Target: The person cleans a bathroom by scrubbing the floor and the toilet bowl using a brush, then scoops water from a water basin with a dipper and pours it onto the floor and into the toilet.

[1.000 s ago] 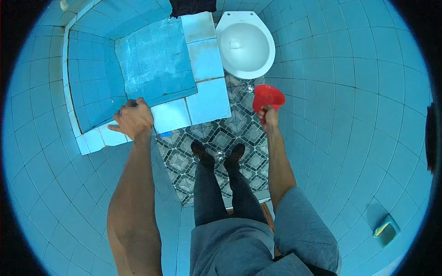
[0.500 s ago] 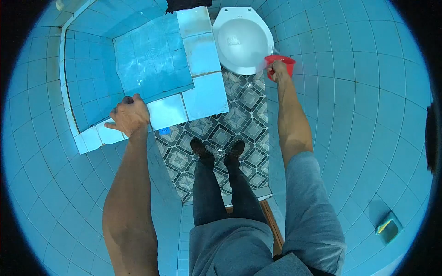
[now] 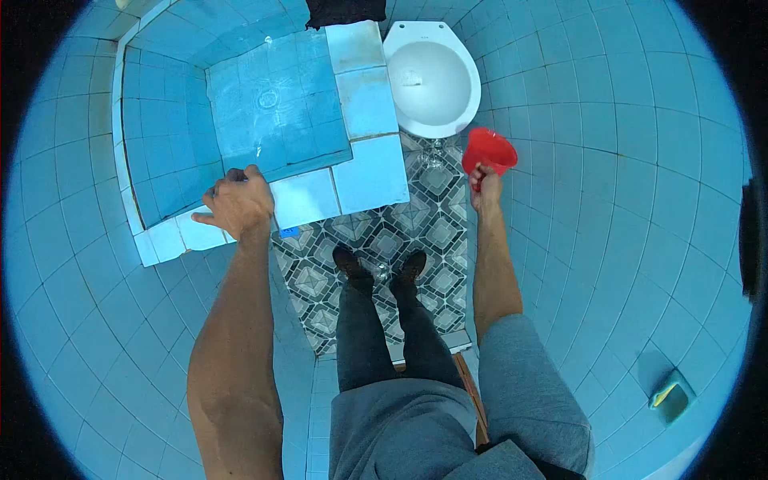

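Note:
My right hand (image 3: 487, 186) is closed round the handle of a red dipper (image 3: 489, 152), just below and to the right of the white toilet bowl (image 3: 432, 84). On the tiled ledge (image 3: 300, 197) of the blue water basin (image 3: 276, 96) rests my left hand (image 3: 238, 202). Its fingers are spread and bent over the inner edge, and it holds nothing. Ripples show on the water.
A dark cloth (image 3: 346, 11) lies at the ledge's far end. Patterned floor tiles (image 3: 384, 240) stretch under my feet, with wet spots near the toilet base. A green soap dish (image 3: 672, 397) hangs on the right wall.
Since half a second ago, my right hand has brought the dipper back toward me, away from the toilet's right rim. My left hand stays on the ledge. The view has shifted slightly.

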